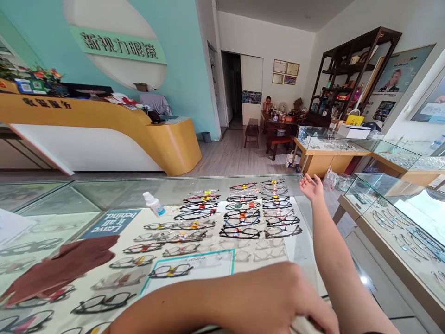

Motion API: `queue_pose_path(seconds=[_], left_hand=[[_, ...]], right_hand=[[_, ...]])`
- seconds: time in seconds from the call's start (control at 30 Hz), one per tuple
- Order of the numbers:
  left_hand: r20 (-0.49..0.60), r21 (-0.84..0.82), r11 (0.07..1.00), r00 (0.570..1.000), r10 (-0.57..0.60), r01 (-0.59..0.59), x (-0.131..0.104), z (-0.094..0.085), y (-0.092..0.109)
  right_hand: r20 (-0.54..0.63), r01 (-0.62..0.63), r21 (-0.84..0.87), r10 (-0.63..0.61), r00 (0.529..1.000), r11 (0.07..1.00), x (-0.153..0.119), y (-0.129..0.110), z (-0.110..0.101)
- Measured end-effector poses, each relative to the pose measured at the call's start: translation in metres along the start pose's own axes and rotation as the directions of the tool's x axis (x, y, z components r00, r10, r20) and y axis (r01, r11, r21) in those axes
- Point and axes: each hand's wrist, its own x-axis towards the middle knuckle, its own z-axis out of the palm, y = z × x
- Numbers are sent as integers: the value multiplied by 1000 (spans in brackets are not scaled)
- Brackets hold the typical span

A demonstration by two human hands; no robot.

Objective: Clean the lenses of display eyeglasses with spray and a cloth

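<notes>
My left hand point(295, 297) is low in the view, its arm crossing from the bottom left; the fingers bend down towards pale material at the bottom edge, and their tips are hidden. Further off, my right hand point(312, 187) is held palm up with fingers apart beside the glass case's far right corner, holding nothing. Rows of eyeglasses point(240, 232) with small coloured tags lie left of my right arm. A white bottle point(154, 204) stands on the glass, and a brown cloth point(66, 266) lies at the left.
A yellow and white counter point(177, 144) is beyond the case. More glass display cases point(399, 218) stand at the right. At the back, a person point(267, 105) sits by a dark table, with benches point(252, 132) nearby and a tall shelf point(342, 74) to the right.
</notes>
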Motion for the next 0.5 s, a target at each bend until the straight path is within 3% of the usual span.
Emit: queue_pose_path(seconds=[0.07, 0.13, 0.2, 0.27, 0.3, 0.37, 0.43, 0.5], left_hand=[[-160, 8, 995, 982, -98, 101, -2, -19, -2], [-351, 59, 967, 912, -211, 246, -2, -36, -12], [-496, 91, 898, 801, -335, 431, 0, -60, -30], [-639, 105, 766, 633, -436, 634, 5, -94, -53], [-665, 137, 697, 586, -462, 704, 9, -113, -66], [-694, 238, 471, 488, -530, 850, 17, -152, -93], [-700, 246, 370, 428, -571, 896, 27, -184, -121], [-685, 239, 282, 367, -629, 929, 36, -205, -149]], right_hand=[[47, -26, 103, 21, 999, 994, 0, 4, 2], [87, -58, 187, 42, 995, 981, 0, 7, 4], [125, -95, 258, 65, 990, 961, 0, 10, 5], [167, -140, 324, 89, 982, 936, 1, 12, 6], [189, -164, 355, 102, 977, 920, 1, 13, 7], [240, -221, 405, 130, 962, 888, 2, 14, 11], [299, -282, 439, 157, 941, 853, 2, 14, 15], [355, -338, 463, 178, 918, 819, 1, 13, 17]])
